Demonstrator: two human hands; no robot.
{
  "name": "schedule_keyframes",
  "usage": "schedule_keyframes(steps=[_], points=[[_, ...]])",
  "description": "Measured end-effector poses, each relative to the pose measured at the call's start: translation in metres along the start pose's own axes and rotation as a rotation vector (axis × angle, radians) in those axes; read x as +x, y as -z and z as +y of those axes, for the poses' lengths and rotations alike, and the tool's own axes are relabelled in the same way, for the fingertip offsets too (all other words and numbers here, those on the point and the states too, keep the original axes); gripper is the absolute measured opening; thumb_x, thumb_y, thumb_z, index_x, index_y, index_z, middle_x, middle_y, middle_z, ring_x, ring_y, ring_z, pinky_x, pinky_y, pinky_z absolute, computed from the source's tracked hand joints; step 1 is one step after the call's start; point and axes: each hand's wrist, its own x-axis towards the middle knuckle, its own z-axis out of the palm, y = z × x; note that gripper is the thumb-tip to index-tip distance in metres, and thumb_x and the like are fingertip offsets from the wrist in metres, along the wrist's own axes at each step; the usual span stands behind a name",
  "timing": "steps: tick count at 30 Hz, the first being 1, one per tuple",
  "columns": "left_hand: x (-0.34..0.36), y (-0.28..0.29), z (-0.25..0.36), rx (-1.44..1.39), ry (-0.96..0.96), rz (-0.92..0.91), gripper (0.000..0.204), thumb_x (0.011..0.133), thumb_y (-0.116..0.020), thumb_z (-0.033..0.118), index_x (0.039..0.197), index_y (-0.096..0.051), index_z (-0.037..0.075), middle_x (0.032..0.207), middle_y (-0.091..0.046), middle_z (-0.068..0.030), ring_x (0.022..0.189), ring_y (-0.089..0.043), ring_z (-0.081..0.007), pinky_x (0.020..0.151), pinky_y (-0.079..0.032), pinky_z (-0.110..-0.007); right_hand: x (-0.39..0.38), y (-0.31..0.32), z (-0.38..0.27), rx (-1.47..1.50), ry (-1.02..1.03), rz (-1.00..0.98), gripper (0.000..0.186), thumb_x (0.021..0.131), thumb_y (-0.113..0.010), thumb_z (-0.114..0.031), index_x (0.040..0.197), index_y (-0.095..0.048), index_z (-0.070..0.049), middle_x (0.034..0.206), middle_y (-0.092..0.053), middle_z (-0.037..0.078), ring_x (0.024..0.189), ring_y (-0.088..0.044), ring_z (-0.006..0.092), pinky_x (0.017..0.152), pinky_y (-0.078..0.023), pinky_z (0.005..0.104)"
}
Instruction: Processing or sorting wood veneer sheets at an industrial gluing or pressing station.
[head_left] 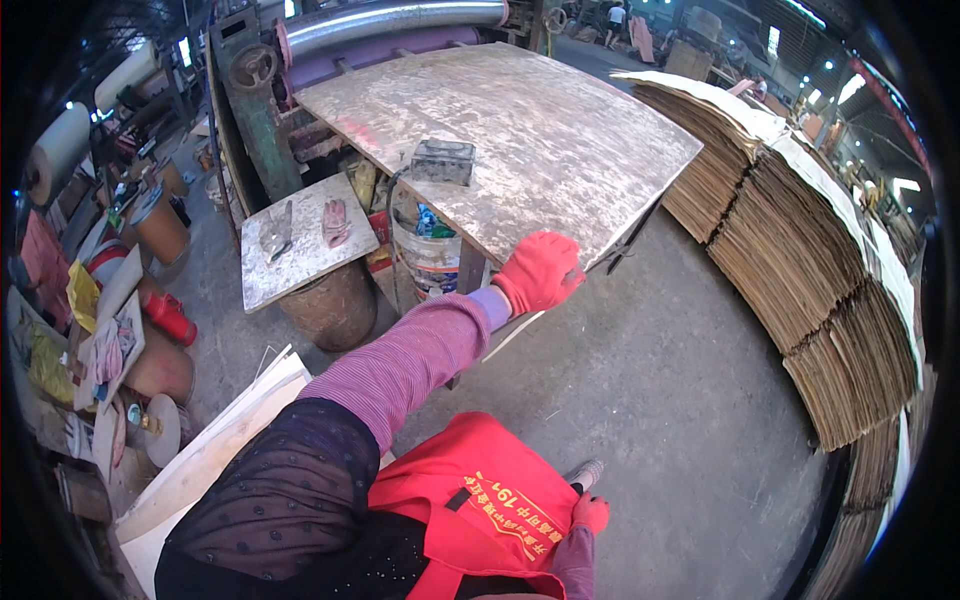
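My left hand [540, 272], in a red glove, is closed in a fist at the near corner of a worn, whitish-stained worktable [560, 130]. Its fingertips are turned away, so what lies in its grip is hidden. A thin pale edge [515, 335] shows just below this hand. Low at my right side, beside the red apron [470, 480], hangs my right hand [592, 513], also in a red glove. Its fingers are mostly out of sight. A dark grey block [443, 162] sits on the table's left edge.
Tall stacks of brown veneer sheets [800, 250] curve along the right. A roller machine [390, 35] stands beyond the table. At left, a small board [300, 270] on a drum [330, 305] bears a glove [336, 222] and a scraper-like tool [277, 235]. A bucket [425, 255] stands beside it.
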Motion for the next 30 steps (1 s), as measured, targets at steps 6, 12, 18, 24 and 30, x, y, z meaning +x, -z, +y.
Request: schedule_keyframes(steps=[6, 12, 18, 24, 30], points=[[0.002, 0.0, 0.001, 0.0, -0.011, 0.005, 0.021, 0.078, -0.058, 0.026, 0.084, -0.06, 0.005, 0.096, -0.062, -0.0111, 0.09, -0.058, -0.0291, 0.082, -0.044, -0.04, 0.009, -0.001, 0.005, -0.011, 0.003, -0.115, 0.045, 0.078, -0.051, -0.044, 0.086, -0.067, -0.002, 0.094, -0.064, 0.022, 0.089, -0.061, 0.0367, 0.078, -0.047, 0.0458], [0.001, 0.002, 0.001, -0.007, -0.005, 0.0, 0.021, 0.078, -0.058, 0.025, 0.083, -0.06, 0.005, 0.095, -0.062, -0.0111, 0.089, -0.058, -0.0288, 0.081, -0.044, -0.04, 0.014, 0.004, 0.001, -0.071, 0.028, -0.29, 0.051, 0.077, -0.048, -0.048, 0.093, -0.067, -0.004, 0.097, -0.064, 0.021, 0.095, -0.06, 0.0366, 0.082, -0.047, 0.0438], [-0.003, 0.008, -0.002, 0.017, -0.002, -0.004, 0.021, 0.078, -0.059, 0.026, 0.084, -0.061, 0.005, 0.094, -0.062, -0.0119, 0.089, -0.058, -0.0295, 0.08, -0.044, -0.041, 0.011, -0.009, 0.004, 0.071, 0.035, -0.287, 0.052, 0.079, -0.047, -0.048, 0.096, -0.066, -0.002, 0.1, -0.062, 0.024, 0.097, -0.059, 0.0395, 0.084, -0.045, 0.0446], [0.007, -0.013, 0.004, 0.014, 0.012, -0.09, 0.022, 0.079, -0.059, 0.026, 0.085, -0.063, 0.005, 0.088, -0.063, -0.0154, 0.084, -0.059, -0.0325, 0.077, -0.045, -0.043, -0.001, 0.028, 0.003, 0.152, -0.031, -0.352, 0.053, 0.08, -0.047, -0.048, 0.095, -0.065, 0.0, 0.099, -0.062, 0.024, 0.095, -0.059, 0.0403, 0.081, -0.045, 0.0464], [-0.009, -0.024, -0.022, 0.198, -0.131, -0.13, 0.03, 0.087, -0.053, 0.026, 0.105, -0.061, 0.004, 0.104, -0.062, -0.0176, 0.097, -0.057, -0.0351, 0.088, -0.043, -0.044, -0.026, 0.046, -0.011, 0.263, -0.091, -0.191, 0.035, 0.082, -0.051, -0.035, 0.1, -0.063, -0.007, 0.104, -0.061, 0.019, 0.097, -0.058, 0.0358, 0.083, -0.047, 0.0467]])
